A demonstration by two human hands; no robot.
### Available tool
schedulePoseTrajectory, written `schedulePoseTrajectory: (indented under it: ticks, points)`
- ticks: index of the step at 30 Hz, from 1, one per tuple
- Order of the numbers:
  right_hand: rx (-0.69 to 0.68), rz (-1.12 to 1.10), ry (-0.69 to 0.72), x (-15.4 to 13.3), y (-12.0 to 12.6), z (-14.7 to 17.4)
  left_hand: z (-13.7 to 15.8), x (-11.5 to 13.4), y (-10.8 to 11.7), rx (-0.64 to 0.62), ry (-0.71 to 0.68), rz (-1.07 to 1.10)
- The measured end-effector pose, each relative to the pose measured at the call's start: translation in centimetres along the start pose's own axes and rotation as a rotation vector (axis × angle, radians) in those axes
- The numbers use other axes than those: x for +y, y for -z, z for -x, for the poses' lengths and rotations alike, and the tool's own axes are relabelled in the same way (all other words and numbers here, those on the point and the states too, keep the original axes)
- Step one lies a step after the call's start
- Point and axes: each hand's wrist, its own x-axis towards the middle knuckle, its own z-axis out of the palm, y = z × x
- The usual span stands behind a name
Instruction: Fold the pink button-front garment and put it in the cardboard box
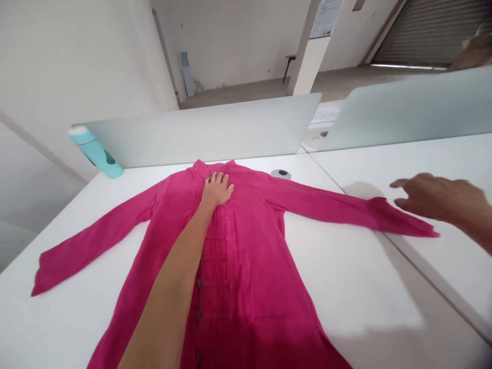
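Note:
A long-sleeved magenta shirt [265, 277] lies front up on the white table, its collar toward the far edge and both sleeves spread out sideways. Dark round buttons run down its front placket. My left hand [217, 189] rests flat on the upper chest just below the collar, fingers spread. Above the table at the far right hovers my right hand [434, 195], its thumb and fingers apart and nothing between them. It is close to the cuff end of the right-side sleeve [403, 218], with a gap between them. My left forearm covers part of the shirt's front.
A turquoise bottle [96, 151] leans at the table's far left corner. Frosted divider panels [207, 133] stand along the back edge. A round cable grommet [281, 174] sits near the collar. A seam [423, 271] crosses the white table [357, 277] at the right.

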Motion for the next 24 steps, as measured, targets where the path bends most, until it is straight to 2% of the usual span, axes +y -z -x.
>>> schedulePoseTrajectory:
  ticks: [2,4,9,14,16,19,24]
  points:
    - [-0.079,-0.060,-0.023,-3.0,0.2,-0.4,0.1,0.0,0.1,0.026,-0.002,-0.034]
    - [-0.149,-0.226,0.001,-7.0,1.2,-1.0,0.1,0.0,0.2,0.038,0.002,-0.064]
    - [-0.098,-0.443,0.316,-18.2,3.4,-3.7,-0.3,0.1,0.6,0.015,0.016,-0.117]
    - [-0.092,-0.557,0.425,-26.6,2.4,-6.5,-0.5,0.1,0.4,0.059,0.002,-0.167]
    - [-0.116,-0.569,0.421,-28.6,1.9,-6.9,-0.4,0.1,0.3,0.060,-0.004,-0.173]
    - [-0.130,-0.575,0.427,-30.0,1.6,-6.4,-0.3,0.2,0.3,0.065,-0.012,-0.164]
    - [-0.005,-0.485,0.613,-30.5,1.0,-3.3,-0.2,0.3,0.4,0.060,-0.003,-0.132]
